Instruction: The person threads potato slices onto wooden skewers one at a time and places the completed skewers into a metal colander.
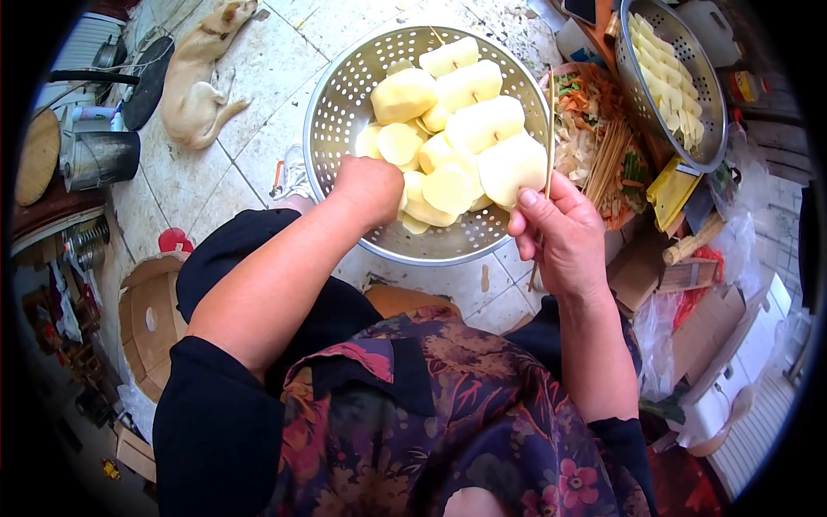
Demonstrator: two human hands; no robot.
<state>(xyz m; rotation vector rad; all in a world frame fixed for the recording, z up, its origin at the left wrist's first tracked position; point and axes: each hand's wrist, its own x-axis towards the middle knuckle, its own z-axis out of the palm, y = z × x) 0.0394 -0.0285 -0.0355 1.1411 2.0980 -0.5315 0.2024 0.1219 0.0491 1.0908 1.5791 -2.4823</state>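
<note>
Fingers of right hand (564,237) pinch bamboo skewer (549,138); left hand (370,188) grasps potato piece in colander (345,103), centre frame. Several peeled potatoes (482,121) skewered, most not.

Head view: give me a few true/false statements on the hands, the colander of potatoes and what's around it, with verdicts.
1. The left hand reaches into the colander of peeled potatoes. True.
2. The right hand holds a knife. False: it pinches a thin wooden skewer that stands upright.
3. The potatoes in the colander are unpeeled. False: they are pale yellow and peeled.
4. A dog lies on the tiled floor beyond the colander. True.
5. The second colander, at upper right, holds cut potato strips. True.
6. The bowl of shredded vegetables sits left of the big colander. False: it sits right of it, with a bundle of skewers on it.
</note>
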